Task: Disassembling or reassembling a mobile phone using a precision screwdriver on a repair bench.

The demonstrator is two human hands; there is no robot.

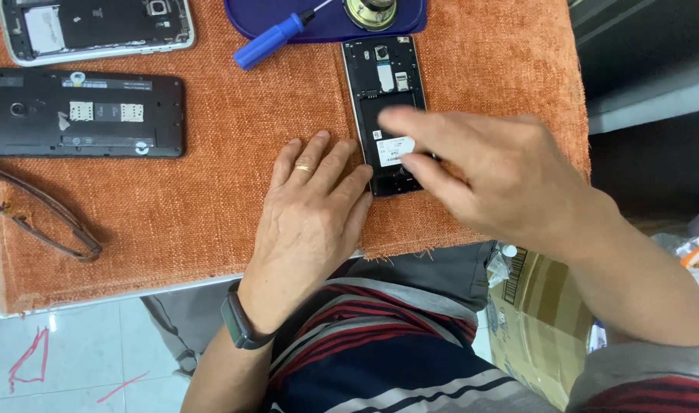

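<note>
Orange cloth on bench (212, 191) | my left grip (311, 206) lies flat, open, holding nothing, fingertips against phone (384, 84) edge, likely steadying it | right grip (487, 172) blurred over phone's lower half, I cannot tell its closure | white rectangular label (394, 150) just under right fingers | screwdriver (269, 42) beyond both grips

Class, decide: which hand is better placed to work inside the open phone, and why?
Right. The right hand hovers over the open phone, fingers at its white label; the left hand lies flat beside it on the orange cloth.
</note>
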